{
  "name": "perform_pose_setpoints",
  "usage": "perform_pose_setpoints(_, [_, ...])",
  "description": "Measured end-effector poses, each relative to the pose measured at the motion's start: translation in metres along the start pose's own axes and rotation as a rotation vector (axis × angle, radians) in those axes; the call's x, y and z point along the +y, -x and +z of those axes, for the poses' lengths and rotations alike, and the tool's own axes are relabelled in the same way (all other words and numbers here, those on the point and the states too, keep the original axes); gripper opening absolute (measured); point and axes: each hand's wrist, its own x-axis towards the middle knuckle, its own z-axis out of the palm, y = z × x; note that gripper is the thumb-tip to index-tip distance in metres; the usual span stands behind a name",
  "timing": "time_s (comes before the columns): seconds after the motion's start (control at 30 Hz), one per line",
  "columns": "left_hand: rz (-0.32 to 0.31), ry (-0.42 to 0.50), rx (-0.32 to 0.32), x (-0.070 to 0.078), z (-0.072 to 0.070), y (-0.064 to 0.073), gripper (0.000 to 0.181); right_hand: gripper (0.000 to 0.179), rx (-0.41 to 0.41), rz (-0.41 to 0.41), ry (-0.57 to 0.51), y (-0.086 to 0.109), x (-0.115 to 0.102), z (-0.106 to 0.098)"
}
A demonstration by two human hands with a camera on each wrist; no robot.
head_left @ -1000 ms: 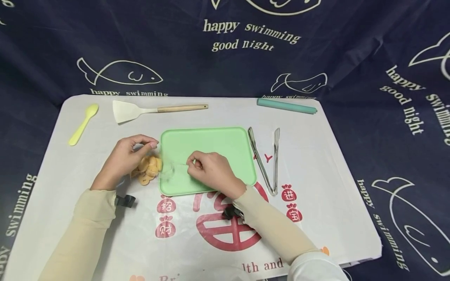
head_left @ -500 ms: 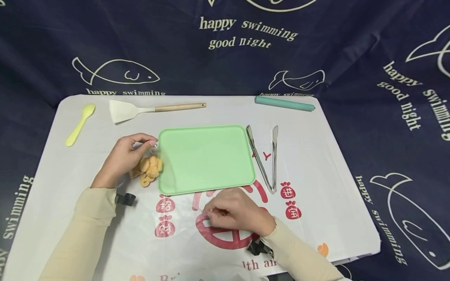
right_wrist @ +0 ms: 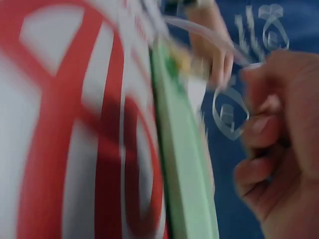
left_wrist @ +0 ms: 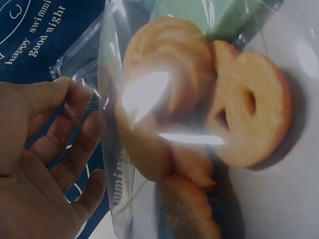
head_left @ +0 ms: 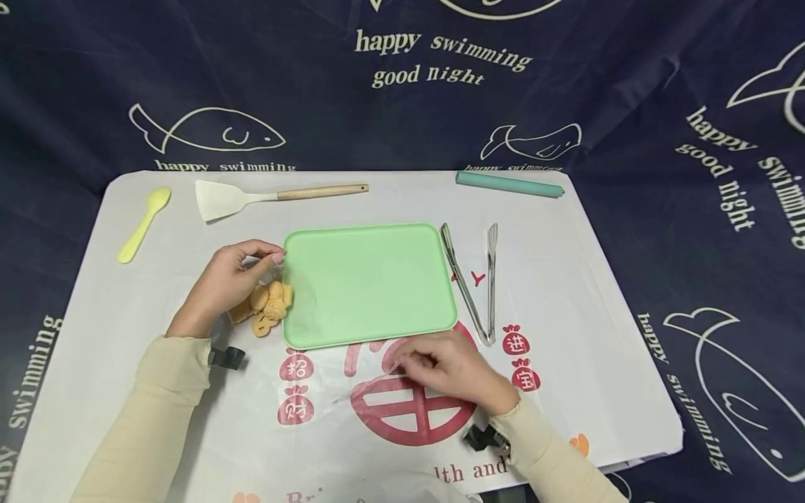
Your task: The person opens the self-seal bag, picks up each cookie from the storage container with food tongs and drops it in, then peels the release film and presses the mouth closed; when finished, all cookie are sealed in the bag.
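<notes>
My left hand [head_left: 229, 283] pinches the top edge of a clear plastic bag [left_wrist: 87, 50] between thumb and finger. Inside the bag are several golden cookies [head_left: 272, 304], one with holes through it, seen close up in the left wrist view. The bag's transparent side overlaps the left end of a light green tray [head_left: 371, 286]. In front of that tray, my right hand [head_left: 443, 367] pinches a thin see-through plastic strip [head_left: 367, 386], which trails off to the left. The right wrist view shows the strip [right_wrist: 214, 37] as well, running from the fingertips.
Metal tongs [head_left: 490, 293] lie spread at the tray's right. Along the back are a yellow spoon [head_left: 144, 223], a white spatula [head_left: 220, 201] with a wooden handle, and a teal rod [head_left: 509, 184]. A dark printed curtain [head_left: 402, 126] hangs behind the table.
My right hand has drawn away from over the tray to the table in front of it, with the plastic strip in its fingers. The left hand stays nearly still at the bag.
</notes>
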Motion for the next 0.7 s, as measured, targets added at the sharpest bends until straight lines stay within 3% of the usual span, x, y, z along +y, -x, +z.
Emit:
perform_pose_setpoints(0.07, [-0.005, -0.001, -0.007, 0.001, 0.0, 0.001, 0.03, 0.013, -0.044, 0.15, 0.09, 0.007, 0.012, -0.01])
perform_pose_setpoints(0.13, [-0.009, -0.005, -0.009, 0.001, 0.001, 0.002, 0.031, 0.009, -0.079, 0.25, 0.171, 0.012, 0.022, -0.02])
perform_pose_setpoints(0.27, [-0.004, -0.008, -0.007, 0.001, 0.001, 0.003, 0.03, 0.004, -0.112, 0.339, 0.249, 0.01, 0.034, -0.036])
perform_pose_setpoints(0.5, [0.025, -0.004, -0.011, -0.001, 0.003, 0.002, 0.036, 0.013, -0.121, 0.286, 0.267, -0.029, 0.044, -0.045])
perform_pose_setpoints(0.6, [0.014, 0.0, 0.0, -0.001, 0.003, 0.006, 0.042, 0.018, -0.153, 0.235, 0.257, -0.061, 0.046, -0.037])
perform_pose_setpoints(0.7, [0.018, -0.016, 0.059, 0.002, 0.005, 0.016, 0.04, 0.019, -0.181, 0.193, 0.277, -0.095, 0.048, -0.027])
